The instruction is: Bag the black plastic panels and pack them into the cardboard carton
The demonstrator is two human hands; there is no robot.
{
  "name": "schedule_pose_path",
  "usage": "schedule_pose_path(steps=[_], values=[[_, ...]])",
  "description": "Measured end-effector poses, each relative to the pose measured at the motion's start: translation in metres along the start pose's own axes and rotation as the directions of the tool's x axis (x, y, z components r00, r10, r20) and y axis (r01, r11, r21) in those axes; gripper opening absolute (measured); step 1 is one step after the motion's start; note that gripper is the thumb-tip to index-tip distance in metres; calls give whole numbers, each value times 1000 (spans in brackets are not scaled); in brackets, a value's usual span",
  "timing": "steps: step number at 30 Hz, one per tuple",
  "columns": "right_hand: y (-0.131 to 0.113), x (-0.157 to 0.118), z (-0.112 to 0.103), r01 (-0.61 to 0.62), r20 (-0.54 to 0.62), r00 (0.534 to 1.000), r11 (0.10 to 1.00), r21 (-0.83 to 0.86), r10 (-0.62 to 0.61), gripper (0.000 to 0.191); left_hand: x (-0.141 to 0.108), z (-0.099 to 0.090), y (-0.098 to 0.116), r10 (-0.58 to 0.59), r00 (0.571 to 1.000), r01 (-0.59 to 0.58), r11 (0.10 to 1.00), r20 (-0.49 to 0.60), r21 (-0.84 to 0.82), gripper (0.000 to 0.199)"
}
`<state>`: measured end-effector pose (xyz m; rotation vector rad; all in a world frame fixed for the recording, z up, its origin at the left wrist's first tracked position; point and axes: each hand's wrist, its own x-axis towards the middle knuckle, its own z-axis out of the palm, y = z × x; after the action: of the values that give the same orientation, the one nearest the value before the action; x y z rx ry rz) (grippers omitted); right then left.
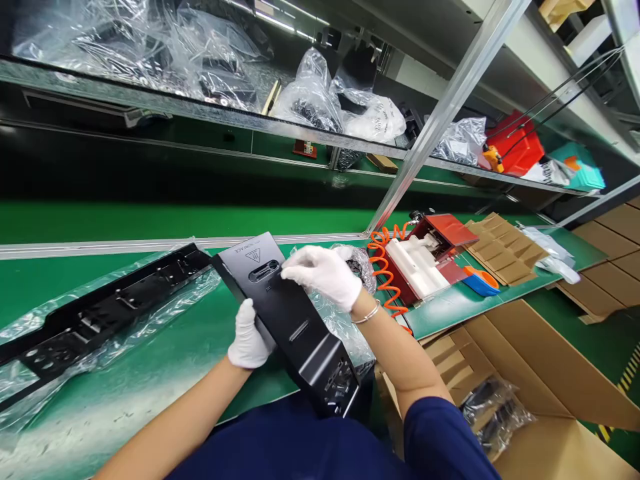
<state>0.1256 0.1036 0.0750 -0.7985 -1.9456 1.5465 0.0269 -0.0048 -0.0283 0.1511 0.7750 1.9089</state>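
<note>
A long black housing (293, 307) with a bent lower end is held tilted in front of my body. My left hand (249, 339), in a white glove, is closed around its left edge, thumb on the face. My right hand (323, 272), also gloved, has its fingertips pinched at the face beside an oval slot (263, 271); what they hold, if anything, is hidden. A warning triangle and lettering show above the slot. Left of the housing, a long black metal bracket (125, 300) lies on clear plastic wrap. More clear plastic (345, 327) lies behind the housing.
A red and white fixture (425, 260) with a coiled orange hose (383, 267) stands to the right. Beyond lie a blue-orange tape roll (481, 281) and cardboard dividers (505, 247). An open carton (540, 373) with bagged parts sits lower right. Overhead runs a shelf (240, 117) of plastic bags.
</note>
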Motion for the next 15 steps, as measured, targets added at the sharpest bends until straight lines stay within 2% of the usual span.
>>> schedule_pose_path(steps=[3, 6, 10, 13, 14, 15], values=[[-6, 16, 9, 63, 22, 998, 979, -195, -60, 14, 2, -2, -9, -12, 997, 14, 1000, -83, 27, 60], [-8, 22, 8, 76, 77, 995, 962, -262, -58, 21, 3, -5, -12, -25, 998, 26, 999, -62, 18, 58], [-10, 21, 6, 14, 106, 994, 949, -315, 21, 30, 5, -10, -13, -30, 999, 31, 999, -41, 13, 58], [-5, 22, 10, 3, -24, 1000, 948, -319, -11, 24, 6, -10, -15, -33, 999, 34, 999, -40, 33, 61], [-2, 23, 11, 11, -72, 997, 959, -282, -33, 30, 6, -9, -15, -34, 999, 36, 998, -42, 50, 62], [2, 23, 13, 12, -100, 994, 976, -219, -34, 44, 6, -9, -15, -32, 999, 35, 997, -44, 68, 64]])
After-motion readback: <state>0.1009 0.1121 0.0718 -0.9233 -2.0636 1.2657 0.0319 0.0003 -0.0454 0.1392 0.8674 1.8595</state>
